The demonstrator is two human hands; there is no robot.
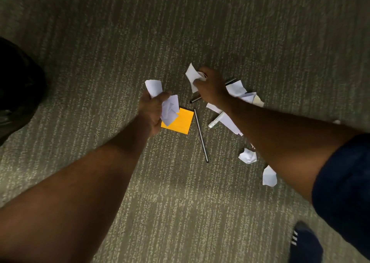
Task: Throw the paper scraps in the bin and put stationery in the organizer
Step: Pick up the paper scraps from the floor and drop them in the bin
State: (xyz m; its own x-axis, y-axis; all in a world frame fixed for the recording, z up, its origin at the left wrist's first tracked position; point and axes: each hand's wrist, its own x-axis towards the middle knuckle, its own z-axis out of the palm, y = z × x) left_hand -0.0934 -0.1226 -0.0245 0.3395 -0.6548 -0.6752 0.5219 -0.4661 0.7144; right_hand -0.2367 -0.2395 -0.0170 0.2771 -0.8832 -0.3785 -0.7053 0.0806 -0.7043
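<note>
Several white paper scraps [170, 108] are bunched in the left hand [153, 112], whose fingers curl tightly round them. Another scrap [192, 76] is pinched in the curled fingers of the right hand [212, 88], low over the carpet [100, 42]. The paper looks featherlight, limp and easily crushed, so a loose fistful should hold it, though small bits could slip out between the fingers. Flat pieces on the floor are probably best pinched at a lifted edge. All of it is plain white, torn and creased. More lies beside the right forearm, including a crumpled ball [248, 155] and a folded piece [269, 176]. Among them rest an orange sticky-note pad [181, 123], a thin black pencil [201, 136], a white marker [215, 122] and a black pen [194, 100]. Whether the dark rounded shape [18, 94] at the left edge is the bin, I cannot tell.
</note>
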